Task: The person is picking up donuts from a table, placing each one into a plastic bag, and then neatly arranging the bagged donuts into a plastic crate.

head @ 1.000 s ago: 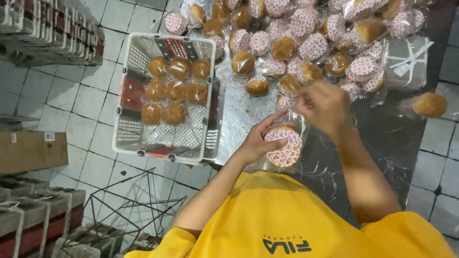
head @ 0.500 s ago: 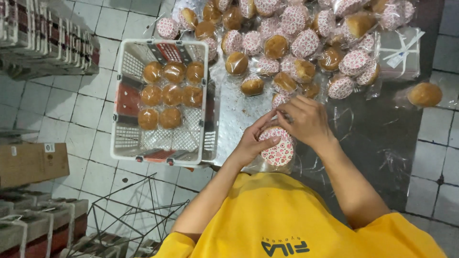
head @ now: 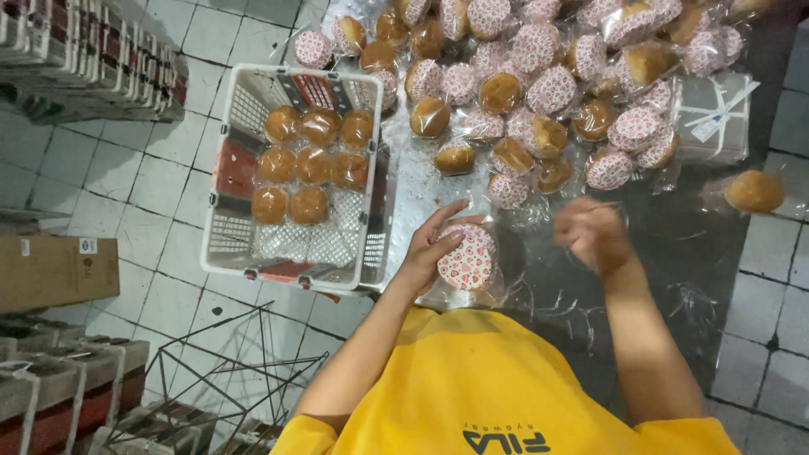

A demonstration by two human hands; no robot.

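The left hand (head: 430,248) cups a wrapped cupcake (head: 466,258), fingers curled round its rim so that the paper base faces the camera: white, pleated, printed with small red hearts. The cake sits inside a clear plastic bag whose loose end spreads glossy and crinkled on the steel table (head: 708,244) below it, near the person's yellow shirt (head: 472,388). The right hand (head: 592,234) hovers just beside it, blurred; its fingers look loosely bunched, but whether they pinch anything cannot be told. Farther along the table lies a heap of bagged cupcakes (head: 539,76), some showing round brown domed tops, others their heart-printed bases, all shiny under film. To the left, a white plastic crate (head: 232,253) with latticed walls holds eight cakes in neat rows, tops up, filling its far end and leaving the mesh floor near the person bare.
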